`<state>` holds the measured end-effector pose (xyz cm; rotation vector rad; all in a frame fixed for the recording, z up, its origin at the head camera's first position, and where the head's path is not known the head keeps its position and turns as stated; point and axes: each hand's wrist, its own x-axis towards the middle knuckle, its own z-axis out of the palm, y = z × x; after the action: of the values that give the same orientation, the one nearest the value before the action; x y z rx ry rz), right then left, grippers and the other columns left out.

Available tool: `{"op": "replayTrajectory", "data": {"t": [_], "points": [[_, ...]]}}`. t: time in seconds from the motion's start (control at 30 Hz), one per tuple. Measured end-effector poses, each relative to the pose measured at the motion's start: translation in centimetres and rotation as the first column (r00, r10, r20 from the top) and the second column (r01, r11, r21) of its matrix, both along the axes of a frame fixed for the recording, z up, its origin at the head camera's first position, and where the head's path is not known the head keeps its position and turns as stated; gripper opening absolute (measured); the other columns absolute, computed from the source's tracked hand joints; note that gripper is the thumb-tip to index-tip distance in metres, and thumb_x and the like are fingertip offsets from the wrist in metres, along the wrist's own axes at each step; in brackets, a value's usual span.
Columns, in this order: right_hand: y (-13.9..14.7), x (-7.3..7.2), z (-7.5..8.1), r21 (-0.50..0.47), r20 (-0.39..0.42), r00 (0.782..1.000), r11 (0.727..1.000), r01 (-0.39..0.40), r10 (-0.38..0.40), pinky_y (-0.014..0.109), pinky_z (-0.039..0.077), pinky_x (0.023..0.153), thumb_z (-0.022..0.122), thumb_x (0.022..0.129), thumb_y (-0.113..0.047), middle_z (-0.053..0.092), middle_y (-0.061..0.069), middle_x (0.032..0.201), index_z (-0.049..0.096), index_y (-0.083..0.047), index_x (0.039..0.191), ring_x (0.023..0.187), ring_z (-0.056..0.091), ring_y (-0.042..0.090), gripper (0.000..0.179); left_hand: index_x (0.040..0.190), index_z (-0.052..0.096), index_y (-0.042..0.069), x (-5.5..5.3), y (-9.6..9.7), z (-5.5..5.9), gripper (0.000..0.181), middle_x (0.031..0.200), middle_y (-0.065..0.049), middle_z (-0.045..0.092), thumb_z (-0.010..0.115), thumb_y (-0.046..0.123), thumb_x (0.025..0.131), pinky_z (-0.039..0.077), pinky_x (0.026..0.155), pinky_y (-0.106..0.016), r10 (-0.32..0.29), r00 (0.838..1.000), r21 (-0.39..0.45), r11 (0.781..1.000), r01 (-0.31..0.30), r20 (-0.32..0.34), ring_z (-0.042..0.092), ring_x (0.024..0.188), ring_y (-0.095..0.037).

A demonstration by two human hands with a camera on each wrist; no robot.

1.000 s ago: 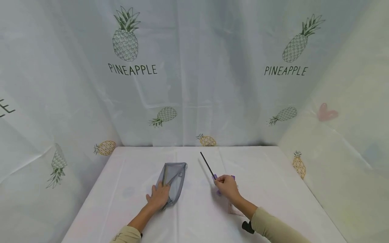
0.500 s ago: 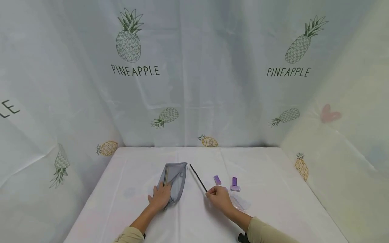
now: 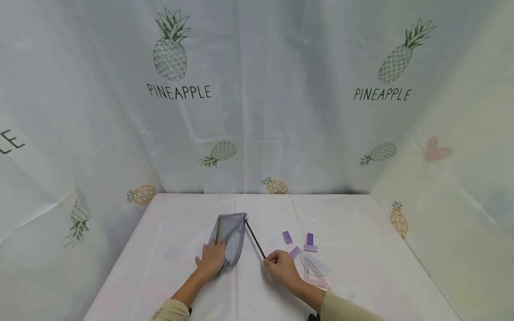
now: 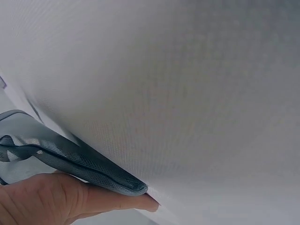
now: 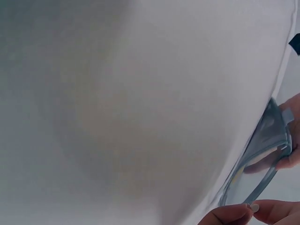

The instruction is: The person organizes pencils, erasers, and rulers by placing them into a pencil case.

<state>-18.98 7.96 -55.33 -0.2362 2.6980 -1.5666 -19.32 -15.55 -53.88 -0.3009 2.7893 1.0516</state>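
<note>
While the left hand (image 3: 210, 261) lies with its fingers spread on one grey mesh pouch (image 3: 234, 247), the right hand (image 3: 283, 267) pinches one slim dark stick (image 3: 255, 238) between thumb and fingertips. The table (image 3: 184, 223) also bears four purple blocks (image 3: 287, 237), one clear curved piece (image 3: 315, 265) and one pinkish clear piece (image 3: 318, 280), all beyond or beside the right hand. The stick slants from that hand towards the pouch's far right corner — whether its tip touches, I cannot tell. The right wrist view shows the stick's pale round end (image 5: 255, 207), hidden from the head camera; the left wrist view shows the pouch's dark edge along an outstretched digit — the stick does not appear there.
</note>
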Motion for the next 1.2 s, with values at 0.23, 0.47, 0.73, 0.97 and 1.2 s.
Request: {"op": "replayTrajectory", "data": {"t": [0.23, 0.47, 0.73, 0.97, 1.2], "points": [[-1.0, 0.1, 0.1, -0.002, 0.015, 1.0, 1.0, 0.015, -0.015, 0.02, 0.04, 0.048, 0.073, 0.081, -0.013, 0.054, -0.004, 0.061, 0.068, -0.002, 0.076, 0.054, 0.048, 0.006, 0.013, 0.147, 0.043, -0.001, -0.1, 0.0, -0.1, 0.058, 0.159, -0.029, 0.022, 0.024, 0.033, 0.104, 0.005, 0.105, -0.082, 0.018, 1.0, 0.003, 1.0, -0.018, -0.003, 0.012, 0.144, -0.056], [-2.9, -0.7, 0.3, -0.009, 0.007, 1.0, 1.0, 0.025, -0.025, 0.021, 0.04, 0.05, 0.073, 0.083, -0.014, 0.055, -0.002, 0.063, 0.068, -0.001, 0.078, 0.057, 0.048, 0.008, 0.015, 0.146, 0.044, 0.0, 0.0, 0.0, 0.0, 0.056, 0.158, -0.029, 0.024, 0.027, 0.031, 0.103, 0.006, 0.104, -0.083, 0.024, 1.0, 0.005, 1.0, -0.024, -0.021, 0.012, 0.144, -0.056], [-5.8, -0.7, -0.5, -0.001, 0.026, 0.999, 1.0, -0.025, 0.025, 0.02, 0.042, 0.05, 0.073, 0.085, -0.012, 0.056, -0.005, 0.061, 0.067, -0.003, 0.076, 0.055, 0.049, 0.005, 0.014, 0.148, 0.045, 0.01, 0.3, 0.4, -0.7, 0.056, 0.158, -0.031, 0.023, 0.04, 0.033, 0.098, 0.005, 0.104, -0.082, -0.002, 0.998, -0.012, 1.0, 0.001, -0.067, 0.011, 0.145, -0.058], [-7.3, -0.4, -0.5, -0.02, 0.038, 0.999, 0.999, -0.03, 0.03, 0.022, 0.042, 0.05, 0.073, 0.082, -0.011, 0.058, -0.003, 0.059, 0.068, -0.002, 0.071, 0.055, 0.05, 0.007, 0.014, 0.147, 0.048, 0.014, 0.9, 0.7, -1.8, 0.051, 0.158, -0.031, 0.024, 0.033, 0.034, 0.103, 0.007, 0.104, -0.083, -0.026, 0.992, -0.093, 0.996, 0.015, -0.125, 0.012, 0.145, -0.055], [-8.4, -1.1, -0.6, 0.004, 0.009, 0.999, 0.999, -0.039, 0.039, 0.021, 0.042, 0.048, 0.074, 0.082, -0.009, 0.06, -0.002, 0.058, 0.07, -0.003, 0.069, 0.053, 0.05, 0.006, 0.015, 0.147, 0.047, 0.01, 1.6, 0.9, -1.0, 0.05, 0.156, -0.035, 0.025, 0.03, 0.028, 0.104, 0.009, 0.105, -0.082, -0.032, 0.99, -0.071, 0.997, 0.022, -0.14, 0.013, 0.144, -0.059]]}}
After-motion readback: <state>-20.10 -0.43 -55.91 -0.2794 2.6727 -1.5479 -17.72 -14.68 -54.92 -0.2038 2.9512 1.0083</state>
